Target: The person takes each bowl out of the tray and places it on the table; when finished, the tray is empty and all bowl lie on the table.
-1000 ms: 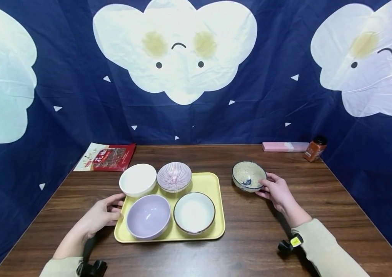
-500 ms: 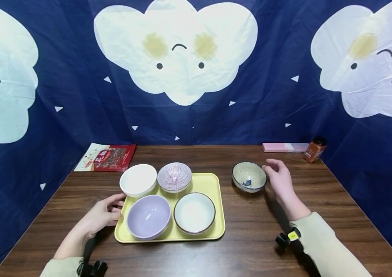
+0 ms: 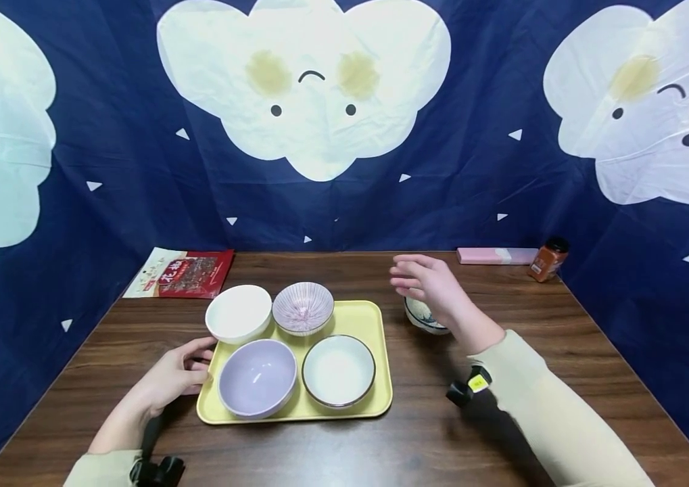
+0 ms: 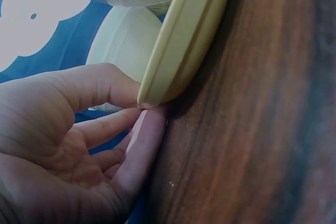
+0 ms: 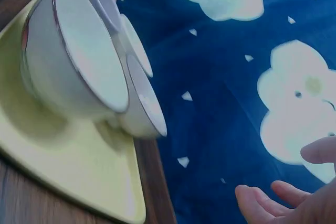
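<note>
The yellow tray (image 3: 381, 399) carries a lavender bowl (image 3: 257, 379), a white bowl with a dark rim (image 3: 339, 370), a striped bowl (image 3: 303, 308) and a plain white bowl (image 3: 238, 314). At its left edge my left hand (image 3: 176, 375) pinches the tray's rim between thumb and index fingertips, as the left wrist view shows. My right hand (image 3: 432, 284) hovers with relaxed, extended fingers and holds nothing. Partly hidden beneath that hand and wrist, a small speckled bowl with a blue pattern (image 3: 420, 318) stands on the table, right of the tray.
On the wooden table (image 3: 405, 439), a red-and-white packet (image 3: 182, 274) lies at the back left. A pink box (image 3: 496, 256) and a black-capped spice jar (image 3: 548, 260) are at the back right. A blue curtain with clouds (image 3: 344, 210) hangs behind.
My right hand has let go of the speckled bowl, lifted, and moved left over it. The left hand has stayed at the tray's edge.
</note>
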The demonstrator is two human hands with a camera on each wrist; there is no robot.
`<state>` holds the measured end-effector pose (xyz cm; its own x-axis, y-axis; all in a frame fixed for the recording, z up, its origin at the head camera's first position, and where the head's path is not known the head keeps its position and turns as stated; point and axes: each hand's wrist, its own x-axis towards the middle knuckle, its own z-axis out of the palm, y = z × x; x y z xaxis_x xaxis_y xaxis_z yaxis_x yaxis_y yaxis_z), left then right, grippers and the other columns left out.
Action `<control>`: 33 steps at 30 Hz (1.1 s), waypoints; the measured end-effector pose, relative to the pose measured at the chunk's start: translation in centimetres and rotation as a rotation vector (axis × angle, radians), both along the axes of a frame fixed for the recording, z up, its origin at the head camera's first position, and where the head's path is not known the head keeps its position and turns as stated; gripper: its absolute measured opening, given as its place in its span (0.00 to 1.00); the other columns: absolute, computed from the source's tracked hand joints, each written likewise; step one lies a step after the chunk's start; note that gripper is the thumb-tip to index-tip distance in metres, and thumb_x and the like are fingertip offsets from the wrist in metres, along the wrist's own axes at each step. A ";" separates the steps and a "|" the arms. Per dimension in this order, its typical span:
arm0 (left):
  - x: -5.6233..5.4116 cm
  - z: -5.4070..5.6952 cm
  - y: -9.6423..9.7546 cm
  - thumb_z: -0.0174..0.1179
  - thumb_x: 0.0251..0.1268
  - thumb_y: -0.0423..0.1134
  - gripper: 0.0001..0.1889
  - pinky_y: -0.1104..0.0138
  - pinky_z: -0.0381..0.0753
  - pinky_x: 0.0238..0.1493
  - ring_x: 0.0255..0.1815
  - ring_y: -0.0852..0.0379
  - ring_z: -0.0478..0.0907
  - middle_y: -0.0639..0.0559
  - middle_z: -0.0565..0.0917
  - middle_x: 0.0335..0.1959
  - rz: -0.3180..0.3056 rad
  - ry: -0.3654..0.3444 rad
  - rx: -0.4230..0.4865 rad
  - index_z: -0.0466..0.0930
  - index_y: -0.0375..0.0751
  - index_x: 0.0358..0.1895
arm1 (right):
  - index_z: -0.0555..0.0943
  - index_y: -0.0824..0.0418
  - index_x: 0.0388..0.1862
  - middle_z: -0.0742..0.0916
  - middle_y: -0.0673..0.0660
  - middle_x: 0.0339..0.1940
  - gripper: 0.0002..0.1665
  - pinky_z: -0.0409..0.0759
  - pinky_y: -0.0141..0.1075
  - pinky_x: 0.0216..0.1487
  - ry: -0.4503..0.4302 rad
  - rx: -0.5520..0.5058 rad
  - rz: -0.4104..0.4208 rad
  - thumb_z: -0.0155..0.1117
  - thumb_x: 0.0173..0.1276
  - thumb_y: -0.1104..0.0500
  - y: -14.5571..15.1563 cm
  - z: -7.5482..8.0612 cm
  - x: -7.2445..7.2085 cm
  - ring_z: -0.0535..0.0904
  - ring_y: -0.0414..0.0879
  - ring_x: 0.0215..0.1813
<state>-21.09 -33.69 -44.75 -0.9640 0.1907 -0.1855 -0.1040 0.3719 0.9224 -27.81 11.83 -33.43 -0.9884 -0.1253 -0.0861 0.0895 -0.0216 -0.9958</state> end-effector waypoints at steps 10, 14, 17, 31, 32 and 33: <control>0.1 0.0 0.3 0.57 0.57 0.21 0.39 0.58 0.86 0.40 0.46 0.50 0.76 0.29 0.71 0.58 0.005 -0.005 -0.018 0.54 0.20 0.74 | 0.72 0.71 0.70 0.78 0.70 0.66 0.26 0.78 0.50 0.63 -0.106 0.045 0.119 0.52 0.79 0.59 -6.8 -0.5 -1.6 0.78 0.63 0.63; 0.1 0.0 0.6 0.58 0.56 0.22 0.39 0.58 0.87 0.40 0.46 0.49 0.76 0.30 0.72 0.58 0.020 -0.016 -0.038 0.56 0.22 0.74 | 0.72 0.71 0.69 0.75 0.72 0.68 0.26 0.76 0.52 0.64 -0.164 0.036 0.122 0.52 0.78 0.60 -8.4 -1.4 -2.4 0.73 0.68 0.67; 0.1 0.0 0.6 0.58 0.55 0.22 0.40 0.57 0.87 0.40 0.47 0.49 0.76 0.30 0.72 0.58 0.021 -0.016 -0.041 0.57 0.22 0.74 | 0.73 0.71 0.69 0.74 0.73 0.69 0.26 0.76 0.54 0.64 -0.194 0.071 0.127 0.54 0.76 0.60 -9.3 -2.1 -2.8 0.72 0.69 0.68; 0.4 0.7 0.5 0.57 0.56 0.22 0.39 0.58 0.86 0.40 0.46 0.48 0.75 0.31 0.72 0.58 0.036 -0.018 -0.054 0.57 0.23 0.75 | 0.71 0.66 0.71 0.76 0.66 0.66 0.27 0.84 0.51 0.51 -0.339 0.200 0.231 0.55 0.74 0.68 -11.6 -4.6 -3.9 0.82 0.63 0.52; 0.4 0.7 0.5 0.57 0.55 0.22 0.39 0.58 0.86 0.40 0.46 0.49 0.75 0.31 0.72 0.58 0.038 -0.019 -0.053 0.57 0.24 0.75 | 0.71 0.65 0.71 0.77 0.66 0.64 0.27 0.85 0.50 0.50 -0.343 0.204 0.232 0.55 0.74 0.69 -11.7 -4.7 -3.9 0.83 0.63 0.50; 0.4 0.7 0.5 0.57 0.55 0.22 0.39 0.58 0.86 0.40 0.46 0.49 0.75 0.31 0.72 0.58 0.039 -0.019 -0.051 0.57 0.24 0.75 | 0.71 0.65 0.71 0.79 0.66 0.61 0.28 0.85 0.50 0.49 -0.346 0.202 0.232 0.54 0.73 0.71 -11.8 -4.8 -3.9 0.84 0.63 0.49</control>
